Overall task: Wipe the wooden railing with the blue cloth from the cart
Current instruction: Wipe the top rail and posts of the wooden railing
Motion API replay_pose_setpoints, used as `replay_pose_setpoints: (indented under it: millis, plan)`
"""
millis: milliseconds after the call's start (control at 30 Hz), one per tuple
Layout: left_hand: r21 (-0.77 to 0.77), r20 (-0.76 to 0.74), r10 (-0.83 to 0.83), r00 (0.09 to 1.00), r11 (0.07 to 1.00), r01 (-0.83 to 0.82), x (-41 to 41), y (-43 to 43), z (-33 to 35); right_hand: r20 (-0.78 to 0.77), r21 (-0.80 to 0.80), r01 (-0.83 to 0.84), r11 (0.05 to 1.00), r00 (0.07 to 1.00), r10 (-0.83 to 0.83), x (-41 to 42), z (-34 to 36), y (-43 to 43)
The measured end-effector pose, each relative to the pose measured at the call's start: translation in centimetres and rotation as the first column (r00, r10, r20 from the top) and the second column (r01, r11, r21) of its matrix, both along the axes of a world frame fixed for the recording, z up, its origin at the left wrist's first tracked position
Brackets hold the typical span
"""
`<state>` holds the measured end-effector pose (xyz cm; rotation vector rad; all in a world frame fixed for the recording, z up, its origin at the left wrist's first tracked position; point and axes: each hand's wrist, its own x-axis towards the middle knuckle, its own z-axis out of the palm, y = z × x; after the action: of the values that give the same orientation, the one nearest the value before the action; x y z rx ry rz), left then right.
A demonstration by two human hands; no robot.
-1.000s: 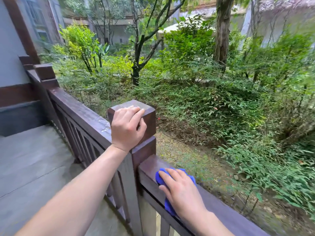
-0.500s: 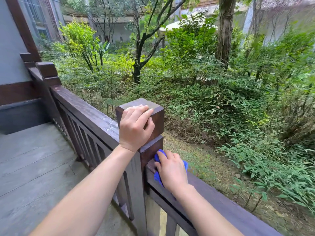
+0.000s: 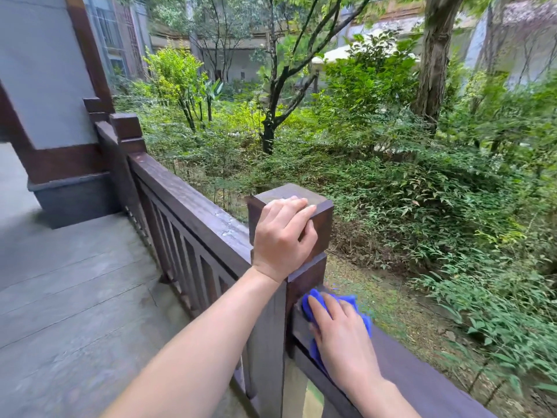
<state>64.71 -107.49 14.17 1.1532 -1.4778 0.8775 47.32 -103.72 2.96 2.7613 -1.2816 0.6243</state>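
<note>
Since a second ago my right hand (image 3: 339, 333) has slid the blue cloth (image 3: 313, 300) up the rail until it sits against the post (image 3: 291, 224). That hand lies flat and spread, palm pressing the cloth down onto the top of the railing (image 3: 422, 378); blue shows past my fingertips and under my palm. My left hand (image 3: 283, 236) is curled around the post's square cap, fingers over its top edge, steadying me.

From the cloth, the unwiped wood I can reach runs back toward me and to the right, its long axis slanting to the lower right corner. My right hand is the nearer one for that stroke. Ahead, the post blocks any further push. Beyond it another stretch of rail (image 3: 193, 206) runs off toward the wall (image 3: 39, 70), with shrubs (image 3: 422, 191) outside and grey decking (image 3: 75, 282) inside.
</note>
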Motion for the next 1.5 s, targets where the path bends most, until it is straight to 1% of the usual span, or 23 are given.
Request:
replay_pose_setpoints:
  millis: [67, 100, 200, 300, 367, 400, 467, 533, 600, 667, 733, 800, 833, 933, 967, 1033, 1133, 1200, 1300, 1367, 1400, 1433, 1500]
  plan:
    - [0.011, -0.013, -0.015, 1.000, 1.000, 0.015, 0.0, 0.0, -0.1, -0.006, -0.062, -0.070, 0.996, 0.998, 0.069, -0.2, -0.6, 0.7]
    - [0.013, -0.021, -0.024, 0.999, 1.000, 0.025, 0.1, 0.0, 0.0, 0.020, -0.095, -0.075, 0.993, 0.997, 0.077, -0.1, -0.5, 0.6]
    - [-0.014, -0.019, -0.123, 0.992, 0.992, 0.123, 1.2, 0.4, 0.2, 0.200, -0.116, -0.032, 0.993, 0.978, 0.055, 0.7, 0.7, 0.4]
    - [-0.007, 0.028, -0.224, 0.974, 0.974, 0.224, 4.7, 1.0, 0.0, 0.375, -0.139, -0.060, 0.988, 0.921, 0.109, 3.2, 0.8, 1.5]
    - [0.018, 0.023, -0.220, 0.975, 0.975, 0.220, 8.6, 1.3, -1.1, 0.419, -0.170, -0.111, 0.979, 0.891, 0.174, 5.6, 0.3, 2.2]
    - [0.038, -0.006, -0.196, 0.981, 0.980, 0.196, 10.9, 1.3, -1.9, 0.426, -0.180, -0.128, 0.975, 0.883, 0.195, 7.1, 0.1, 2.4]
    - [0.136, -0.087, -0.096, 0.992, 0.985, 0.107, 16.2, 1.4, -4.0, 0.428, -0.190, -0.144, 0.971, 0.878, 0.215, 10.8, 0.3, 2.4]
    - [0.309, -0.147, 0.035, 0.988, 0.951, 0.012, 21.7, 1.3, -6.0, 0.418, -0.170, -0.158, 0.973, 0.882, 0.216, 15.1, 1.1, 1.9]
    - [0.530, -0.162, 0.145, 0.976, 0.847, -0.038, 26.7, 0.7, -7.7, 0.364, -0.154, -0.143, 0.978, 0.912, 0.190, 19.7, 2.2, 0.4]
    - [0.681, -0.131, 0.214, 0.968, 0.729, -0.069, 30.5, -0.6, -8.8, 0.334, -0.096, -0.051, 0.994, 0.939, 0.081, 23.7, 3.6, -2.3]
    - [0.756, -0.072, 0.229, 0.971, 0.647, -0.096, 33.0, -2.6, -9.8, 0.323, -0.004, 0.111, 0.994, 0.941, -0.104, 26.8, 4.4, -5.7]
    - [0.790, -0.014, 0.195, 0.981, 0.603, -0.109, 34.6, -5.1, -10.4, 0.260, 0.099, 0.252, 0.963, 0.927, -0.269, 29.0, 4.0, -7.9]
    - [0.800, -0.004, 0.176, 0.984, 0.591, -0.102, 35.3, -6.6, -10.6, 0.203, 0.113, 0.279, 0.953, 0.933, -0.297, 29.8, 3.2, -8.5]
    - [0.821, 0.006, 0.150, 0.989, 0.564, -0.090, 37.2, -11.0, -11.1, 0.003, 0.047, 0.291, 0.956, 0.957, -0.292, 30.9, 0.5, -9.3]
    - [0.827, -0.005, 0.155, 0.988, 0.556, -0.083, 37.7, -12.1, -11.4, -0.029, 0.030, 0.311, 0.950, 0.950, -0.310, 30.9, 0.1, -10.0]
    - [0.820, -0.041, 0.172, 0.984, 0.568, -0.065, 38.5, -13.7, -12.1, -0.022, 0.034, 0.379, 0.925, 0.926, -0.378, 31.0, 0.0, -11.7]
    - [0.779, -0.093, 0.167, 0.981, 0.626, -0.033, 39.2, -14.6, -13.5, 0.060, 0.108, 0.488, 0.866, 0.867, -0.496, 32.7, 0.9, -13.7]
    - [0.759, -0.119, 0.169, 0.978, 0.651, -0.020, 39.4, -15.1, -14.2, 0.075, 0.135, 0.514, 0.847, 0.847, -0.526, 33.9, 1.1, -13.4]
    - [0.713, -0.148, 0.141, 0.979, 0.701, 0.007, 39.8, -15.6, -15.1, 0.044, 0.057, 0.387, 0.920, 0.920, -0.390, 34.1, 0.2, -10.5]
    - [0.682, -0.171, 0.123, 0.977, 0.730, 0.028, 39.9, -16.1, -15.5, 0.000, 0.027, 0.333, 0.943, 0.943, -0.333, 33.3, -0.1, -10.4]
    - [0.673, -0.182, 0.116, 0.976, 0.739, 0.037, 39.9, -16.1, -15.7, -0.005, 0.037, 0.355, 0.934, 0.935, -0.356, 33.2, 0.2, -11.1]
    - [0.667, -0.192, 0.109, 0.975, 0.743, 0.048, 39.8, -16.1, -15.8, 0.004, 0.082, 0.401, 0.912, 0.915, -0.403, 33.3, 0.6, -12.2]
    - [0.650, -0.216, 0.096, 0.972, 0.757, 0.070, 39.6, -16.1, -15.7, 0.019, 0.169, 0.515, 0.840, 0.851, -0.525, 34.3, 1.7, -14.8]
